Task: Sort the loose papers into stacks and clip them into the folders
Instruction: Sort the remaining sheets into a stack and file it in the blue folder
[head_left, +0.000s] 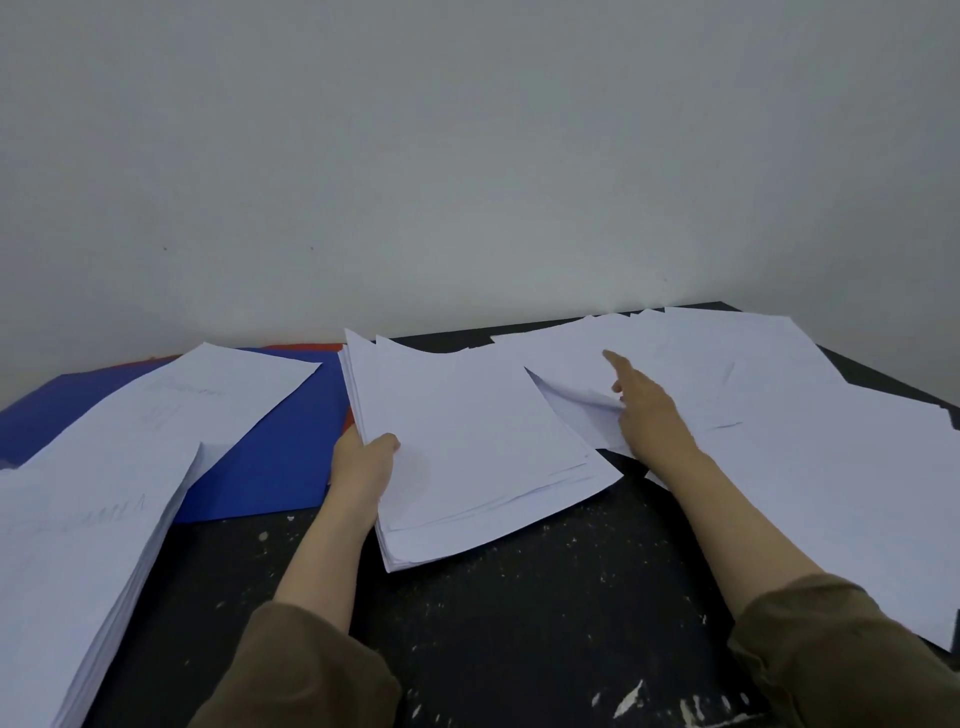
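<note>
Plain grey wall (467, 156) fills the upper half of the view, and below it lies a black desk (519, 597) flecked with white paint marks.

At the centre sits a stack of white papers (467, 447), its edges uneven and its far corners curling upward. The left hand (363, 462) holds this stack at its 9 o'clock edge: the thumb lies on top of the sheets and the fingers are tucked underneath, so the grip is closed on the stack.

At 3 o'clock from the stack, loose papers (779, 415) are spread in overlapping layers across the right side of the desk, reaching its far edge at 1 o'clock. The right hand (644, 405) rests on these sheets with the index finger stretched out toward 11 o'clock; the thumb side touches a single sheet (576, 410) whose near corner is bent and lifted. This grip looks open, though the lower fingers are hidden behind the hand.

At 9 o'clock lies a blue folder (270, 457), flat on the desk, with a red folder (306, 347) showing as a thin strip at its far edge. A sheet with faint writing (171, 410) lies slanted across the blue folder. At 7 o'clock a thick second pile of papers (78, 551) runs off the left edge of the view.

Olive-brown sleeves (301, 675) cover both forearms near the bottom edge.
</note>
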